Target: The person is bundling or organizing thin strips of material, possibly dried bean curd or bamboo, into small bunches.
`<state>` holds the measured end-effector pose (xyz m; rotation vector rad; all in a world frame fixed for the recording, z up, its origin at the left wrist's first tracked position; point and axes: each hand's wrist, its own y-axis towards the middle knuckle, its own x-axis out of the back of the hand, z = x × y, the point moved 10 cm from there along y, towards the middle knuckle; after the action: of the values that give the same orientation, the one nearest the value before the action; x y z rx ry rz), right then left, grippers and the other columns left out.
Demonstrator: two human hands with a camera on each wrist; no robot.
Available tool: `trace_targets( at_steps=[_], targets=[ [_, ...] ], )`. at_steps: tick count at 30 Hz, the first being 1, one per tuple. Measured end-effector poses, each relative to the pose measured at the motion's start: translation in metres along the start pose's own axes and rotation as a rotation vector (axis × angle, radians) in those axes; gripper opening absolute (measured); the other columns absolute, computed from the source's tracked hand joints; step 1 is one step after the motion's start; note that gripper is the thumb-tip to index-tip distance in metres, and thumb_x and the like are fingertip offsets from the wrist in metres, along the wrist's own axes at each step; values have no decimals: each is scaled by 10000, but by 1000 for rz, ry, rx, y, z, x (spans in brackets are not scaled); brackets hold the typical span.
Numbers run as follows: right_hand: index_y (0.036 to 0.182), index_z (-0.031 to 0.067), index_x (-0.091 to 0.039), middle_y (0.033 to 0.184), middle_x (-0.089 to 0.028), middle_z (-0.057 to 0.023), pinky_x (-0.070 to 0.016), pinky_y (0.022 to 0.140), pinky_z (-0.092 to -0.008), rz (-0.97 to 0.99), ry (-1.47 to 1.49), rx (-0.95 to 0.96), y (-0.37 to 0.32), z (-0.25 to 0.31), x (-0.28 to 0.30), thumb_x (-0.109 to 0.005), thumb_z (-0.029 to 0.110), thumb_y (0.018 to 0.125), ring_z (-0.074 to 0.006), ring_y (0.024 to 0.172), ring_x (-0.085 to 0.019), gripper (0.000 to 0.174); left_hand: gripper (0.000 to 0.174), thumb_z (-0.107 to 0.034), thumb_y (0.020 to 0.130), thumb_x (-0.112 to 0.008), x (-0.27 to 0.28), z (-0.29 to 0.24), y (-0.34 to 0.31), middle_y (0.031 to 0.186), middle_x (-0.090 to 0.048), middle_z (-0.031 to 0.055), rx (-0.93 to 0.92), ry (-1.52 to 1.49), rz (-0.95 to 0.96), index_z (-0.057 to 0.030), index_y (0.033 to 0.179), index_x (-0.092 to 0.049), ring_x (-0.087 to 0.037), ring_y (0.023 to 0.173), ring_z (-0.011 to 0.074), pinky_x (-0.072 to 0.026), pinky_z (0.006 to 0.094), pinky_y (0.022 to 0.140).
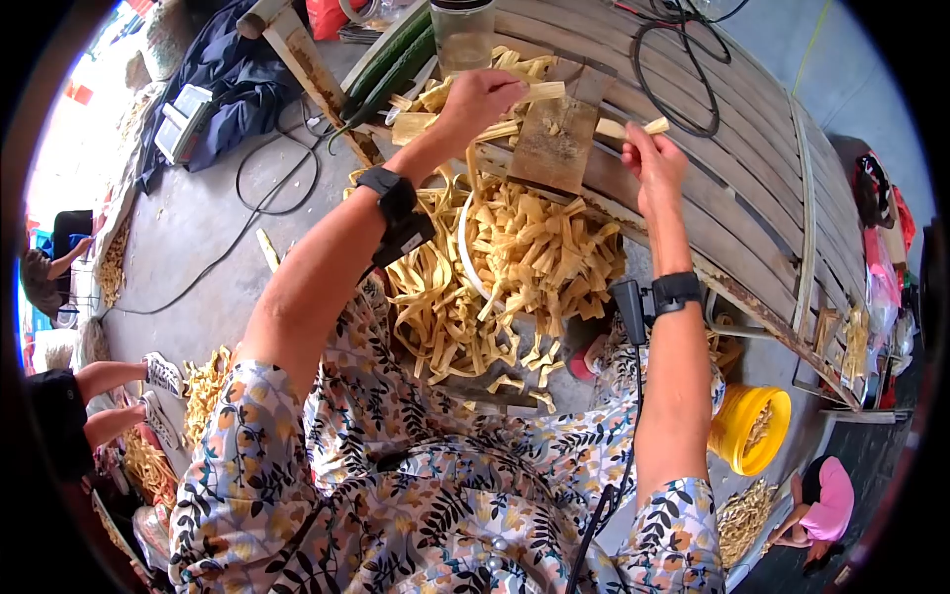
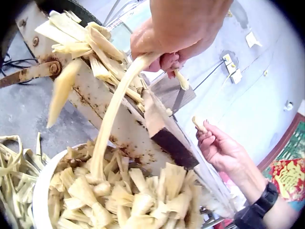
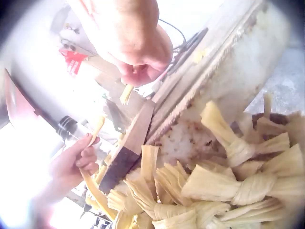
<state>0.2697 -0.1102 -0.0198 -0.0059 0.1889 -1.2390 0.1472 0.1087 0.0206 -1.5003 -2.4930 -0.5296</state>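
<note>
Above the near edge of the slatted table, my left hand (image 1: 482, 104) grips a long pale yellow strip (image 2: 112, 117). One end juts out past the fingers toward the wooden block (image 1: 554, 144), while the rest hangs toward the knotted strips (image 1: 544, 247) in a white-rimmed tub (image 1: 465, 243). To the right of the block, my right hand (image 1: 653, 163) pinches a short strip piece (image 1: 655, 126) between thumb and fingers. A thin grey blade-like plate (image 2: 179, 100) stands up at the block in the left wrist view.
Loose strips (image 1: 435, 317) lie beside the tub. Cucumbers (image 1: 391, 74) and a clear jar (image 1: 463, 40) stand near the table's left end. A black cable (image 1: 683, 59) crosses the slatted table (image 1: 737, 168). A yellow bucket (image 1: 727, 426) sits at right; other people are at both sides.
</note>
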Motion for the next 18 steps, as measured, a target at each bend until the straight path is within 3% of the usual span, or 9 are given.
trace_targets(
  at_steps=[3, 6, 8, 11, 12, 13, 16, 17, 18],
  targets=[
    [842, -19, -614, 687, -579, -36, -442, 499, -171, 56, 6, -38, -15, 2, 10, -611, 187, 800, -64, 529, -513, 210, 227, -206, 859, -524, -21, 6, -12, 698, -510, -16, 87, -266, 270, 13, 878, -578, -461, 630, 44, -376, 180, 549],
    [877, -8, -621, 711, -586, -26, -467, 530, -160, 127, -36, -83, -29, 5, 18, -575, 217, 832, -54, 543, -522, 234, 201, -190, 869, -506, -29, -11, -36, 749, -517, 3, 237, -522, 299, 4, 887, -555, -471, 644, 51, -403, 178, 588],
    [885, 1, -623, 712, -591, -24, -466, 530, -157, 209, -116, -128, -42, 5, 19, -573, 223, 834, -52, 554, -530, 233, 205, -182, 878, -494, -41, -12, -43, 802, -534, 27, 201, -581, 443, 2, 952, -545, -494, 671, 66, -425, 181, 620],
    [897, 4, -627, 728, -613, -30, -463, 555, -188, 393, -470, -14, -71, 14, -2, -585, 235, 827, -67, 585, -547, 246, 241, -165, 873, -504, -54, -14, -52, 810, -567, 41, 215, -636, 520, 14, 1032, -536, -522, 683, 83, -430, 193, 605],
    [902, 0, -627, 732, -617, -30, -460, 563, -195, 460, -590, 58, -79, 17, -12, -589, 238, 825, -70, 597, -551, 253, 239, -157, 870, -509, -53, -18, -53, 802, -574, 43, 188, -575, 504, 14, 1034, -538, -530, 674, 84, -435, 196, 596],
    [927, -11, -618, 742, -621, -28, -451, 586, -211, 492, -669, 334, -88, 37, -24, -598, 240, 819, -76, 637, -559, 273, 237, -150, 868, -514, -51, -26, -54, 793, -581, 46, 161, -513, 488, 15, 1036, -541, -539, 664, 86, -439, 199, 588],
    [951, -12, -612, 747, -623, -31, -437, 587, -203, 267, -632, 459, -87, 76, -14, -599, 242, 818, -76, 650, -551, 287, 177, -84, 844, -528, -53, -51, -60, 776, -610, 68, -35, -181, 421, -22, 1003, -573, -569, 610, 91, -459, 206, 512],
    [928, -6, -618, 715, -604, -22, -432, 565, -208, 289, -519, 506, -88, 85, -20, -588, 243, 827, -80, 621, -530, 270, 167, -70, 838, -526, -57, -71, -68, 781, -613, 66, -125, -8, 409, -35, 992, -581, -572, 606, 92, -463, 206, 502],
    [911, -8, -619, 698, -591, -16, -428, 554, -209, 324, -493, 418, -88, 77, -27, -582, 239, 831, -79, 612, -522, 262, 161, -56, 833, -525, -61, -85, -74, 787, -616, 65, -214, 166, 395, -47, 982, -588, -576, 602, 93, -466, 206, 491]
  ],
)
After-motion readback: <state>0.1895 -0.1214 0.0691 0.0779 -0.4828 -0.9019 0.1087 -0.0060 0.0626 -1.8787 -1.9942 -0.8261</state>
